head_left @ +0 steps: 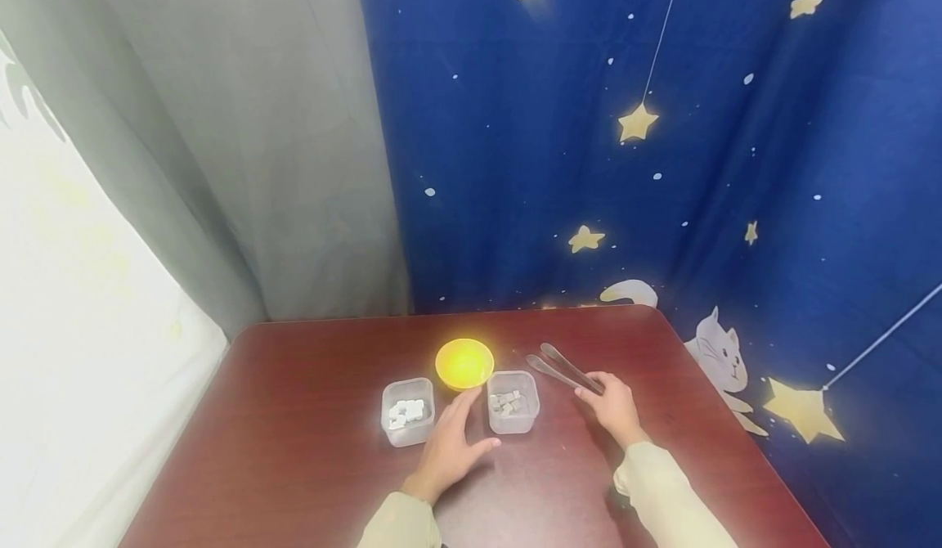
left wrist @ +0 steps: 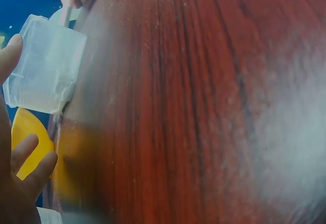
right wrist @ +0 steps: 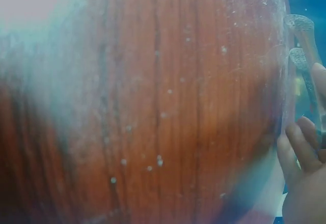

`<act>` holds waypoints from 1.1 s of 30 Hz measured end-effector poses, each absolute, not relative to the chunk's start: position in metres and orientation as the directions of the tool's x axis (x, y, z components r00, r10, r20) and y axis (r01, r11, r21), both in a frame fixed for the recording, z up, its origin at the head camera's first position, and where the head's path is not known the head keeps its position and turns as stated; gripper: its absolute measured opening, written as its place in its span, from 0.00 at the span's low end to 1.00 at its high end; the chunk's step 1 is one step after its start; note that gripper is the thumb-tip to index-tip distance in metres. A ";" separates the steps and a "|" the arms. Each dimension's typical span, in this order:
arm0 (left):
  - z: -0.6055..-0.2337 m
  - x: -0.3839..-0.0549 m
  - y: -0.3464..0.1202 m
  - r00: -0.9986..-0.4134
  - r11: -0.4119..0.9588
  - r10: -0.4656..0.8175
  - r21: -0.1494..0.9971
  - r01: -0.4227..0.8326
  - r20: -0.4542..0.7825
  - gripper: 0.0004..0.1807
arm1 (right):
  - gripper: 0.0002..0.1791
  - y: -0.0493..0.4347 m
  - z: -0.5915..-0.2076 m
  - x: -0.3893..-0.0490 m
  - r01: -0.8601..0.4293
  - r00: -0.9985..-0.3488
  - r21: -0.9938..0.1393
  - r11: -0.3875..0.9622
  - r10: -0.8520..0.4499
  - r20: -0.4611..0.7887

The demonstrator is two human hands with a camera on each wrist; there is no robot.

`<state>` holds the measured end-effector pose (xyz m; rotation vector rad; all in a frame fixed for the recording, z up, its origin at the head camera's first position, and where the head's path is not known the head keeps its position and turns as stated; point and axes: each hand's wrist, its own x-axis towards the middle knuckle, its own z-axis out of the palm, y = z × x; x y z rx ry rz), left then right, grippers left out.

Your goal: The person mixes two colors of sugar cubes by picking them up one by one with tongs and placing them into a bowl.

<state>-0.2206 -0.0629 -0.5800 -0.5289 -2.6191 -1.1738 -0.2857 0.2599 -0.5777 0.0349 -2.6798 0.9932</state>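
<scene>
My right hand [head_left: 612, 407] grips a pair of tongs [head_left: 561, 368] near one end, their two arms spread and pointing up-left. In the right wrist view the tongs' tips [right wrist: 299, 24] look rough-textured, and curled fingers [right wrist: 301, 145] show at the right edge. Over the table, my left hand [head_left: 450, 448] reaches between two clear square containers with its fingers extended and the thumb apart. It is nearest the right container [head_left: 513, 424], which holds several greyish-beige pieces, and the yellow bowl [head_left: 465, 365]; contact cannot be made out. White pieces [head_left: 407, 411] lie in the left container [head_left: 409, 436].
The dark red wooden table [head_left: 309, 450] has rounded far corners. Behind it hang a grey curtain [head_left: 294, 163] and a blue curtain [head_left: 515, 147] with stars. A bright white cloth [head_left: 88, 327] is at the left.
</scene>
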 end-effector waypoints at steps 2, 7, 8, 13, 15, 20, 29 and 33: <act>-0.580 -0.221 -0.063 -0.907 0.616 0.245 0.667 0.419 0.342 0.48 | 0.19 0.259 -0.576 -0.285 -0.098 -0.962 -0.670 0.736 0.103 0.253; -0.583 -0.224 -0.062 -0.898 0.597 0.267 0.671 0.439 0.350 0.48 | 0.17 0.256 -0.573 -0.284 -0.060 -0.966 -0.737 0.674 0.147 0.212; -0.584 -0.225 -0.061 -0.897 0.592 0.269 0.675 0.441 0.350 0.48 | 0.17 0.256 -0.573 -0.284 -0.059 -0.967 -0.753 0.655 0.149 0.206; -0.584 -0.231 -0.057 -0.903 0.592 0.266 0.683 0.428 0.336 0.50 | 0.20 0.255 -0.570 -0.284 -0.063 -0.970 -0.792 0.608 0.150 0.193; -0.584 -0.233 -0.055 -0.906 0.594 0.265 0.685 0.422 0.329 0.50 | 0.21 0.255 -0.569 -0.284 -0.063 -0.968 -0.781 0.622 0.153 0.200; -0.584 -0.237 -0.048 -0.905 0.570 0.279 0.702 0.426 0.322 0.51 | 0.19 0.254 -0.568 -0.283 -0.058 -0.963 -0.765 0.642 0.165 0.211; -0.583 -0.239 -0.036 -0.894 0.524 0.266 0.725 0.447 0.360 0.51 | 0.20 0.250 -0.568 -0.282 -0.058 -0.963 -0.734 0.677 0.155 0.219; -0.580 -0.240 -0.033 -0.910 0.496 0.235 0.764 0.413 0.340 0.51 | 0.22 0.247 -0.566 -0.282 -0.064 -0.961 -0.707 0.704 0.147 0.233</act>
